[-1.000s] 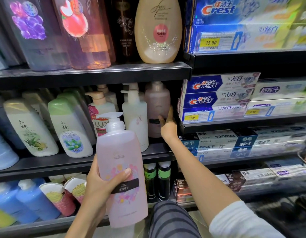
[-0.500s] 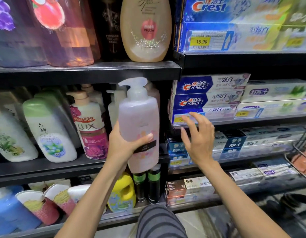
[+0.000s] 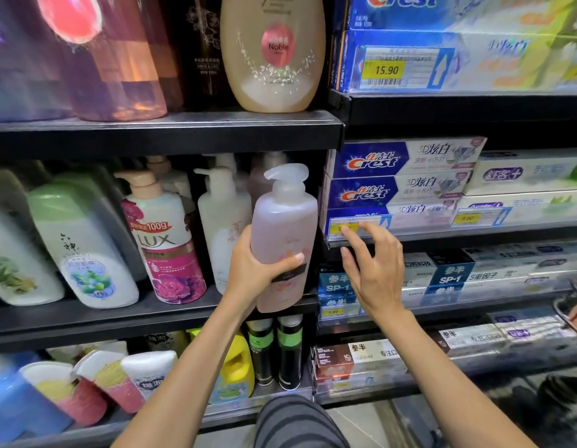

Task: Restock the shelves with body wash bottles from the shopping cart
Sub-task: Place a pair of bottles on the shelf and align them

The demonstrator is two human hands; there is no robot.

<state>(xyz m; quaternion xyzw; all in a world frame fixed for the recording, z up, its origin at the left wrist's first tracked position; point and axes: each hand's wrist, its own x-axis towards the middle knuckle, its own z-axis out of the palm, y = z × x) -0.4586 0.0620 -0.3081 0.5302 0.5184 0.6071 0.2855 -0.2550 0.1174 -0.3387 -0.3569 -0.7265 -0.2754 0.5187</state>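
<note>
- The left hand (image 3: 253,265) grips a pale pink pump-top body wash bottle (image 3: 282,240), thumb across its floral front label just above a dark band whose writing is too small to read.
- The bottle stands upright at the right end of the middle shelf (image 3: 119,315), its base at the shelf's front lip; whether it rests on the shelf cannot be told.
- Just left of it stands a white pump bottle (image 3: 222,234), then a LUX bottle (image 3: 166,244) marked "100g" with pink roses.
- Further left lies a tilted white bottle with a green cap (image 3: 83,247) and Chinese lettering.
- On the upper shelf (image 3: 170,130) a tan bottle (image 3: 274,53) reads "Noble".
- The right hand (image 3: 374,270) hovers beside the pink bottle, fingers spread and relaxed, holding nothing, apart from the bottle.
- Behind that hand, Crest toothpaste boxes (image 3: 403,176) are stacked on the right-hand shelving; a yellow price tag (image 3: 386,70) above reads "15.90".
- Lower right boxes (image 3: 449,276) read "SP-1".
- The shelving is black; a yellow jug (image 3: 237,370) sits on the bottom shelf.
</note>
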